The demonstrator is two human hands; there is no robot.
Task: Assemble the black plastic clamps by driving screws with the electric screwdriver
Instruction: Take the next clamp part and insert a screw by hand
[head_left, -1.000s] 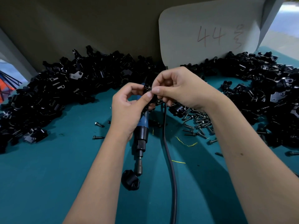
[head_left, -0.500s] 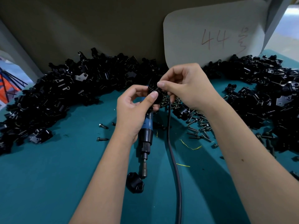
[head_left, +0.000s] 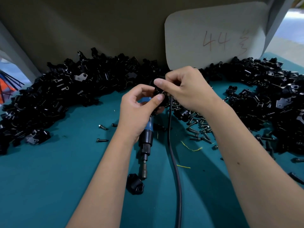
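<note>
My left hand (head_left: 137, 111) and my right hand (head_left: 185, 91) meet above the table and pinch a small black plastic clamp (head_left: 158, 93) between thumbs and fingers; most of it is hidden by the fingers. Whether a screw is in it I cannot tell. The electric screwdriver (head_left: 146, 142), blue and black, lies on the teal table under my left wrist, its bit pointing toward me. A single black clamp part (head_left: 134, 184) rests beside the bit's tip. Loose black screws (head_left: 199, 129) lie scattered under my right forearm.
Large heaps of black clamp parts curve along the back left (head_left: 65, 89) and right (head_left: 266, 96). A black cable (head_left: 174, 165) runs toward me between my arms. A card marked 44 (head_left: 215, 38) leans on the back wall. Stray screws (head_left: 102, 140) lie on the teal mat (head_left: 49, 178).
Both hands have stayed together on the clamp, and my right thumb and fingers have shifted slightly over it. The view has moved a little; the screwdriver lies where it was.
</note>
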